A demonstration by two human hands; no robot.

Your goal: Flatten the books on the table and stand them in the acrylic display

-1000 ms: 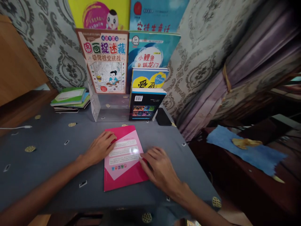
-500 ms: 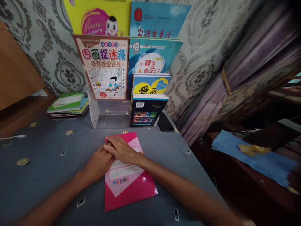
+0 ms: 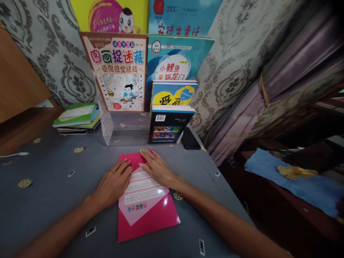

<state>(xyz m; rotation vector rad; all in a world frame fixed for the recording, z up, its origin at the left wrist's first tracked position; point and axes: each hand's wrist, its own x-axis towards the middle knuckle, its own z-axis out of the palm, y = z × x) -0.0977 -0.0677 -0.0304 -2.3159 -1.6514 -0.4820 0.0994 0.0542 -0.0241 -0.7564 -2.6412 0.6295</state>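
Note:
A pink book (image 3: 150,218) lies flat on the table with its printed text upside down to me. My left hand (image 3: 114,181) rests over the book's left edge, fingers stretched out flat. On the upper right part of the cover lies my right hand (image 3: 158,170), its fingers apart and pointing away from me. A strip of the cover shows between the two hands. Beyond the book stands a clear acrylic rack (image 3: 129,138) holding several upright books, among them a brown-bordered picture book (image 3: 118,71) and a black book (image 3: 168,125).
Green-covered books (image 3: 76,116) are stacked at the back left, with a white cable (image 3: 16,154) nearer me. A dark phone (image 3: 190,139) lies right of the rack. Past the table's right edge are a purple curtain (image 3: 239,114) and a blue cloth (image 3: 285,182).
My hands were together, the right overlapping the left, on the upper part of the book. They have parted, the left toward the left edge and the right toward the right edge.

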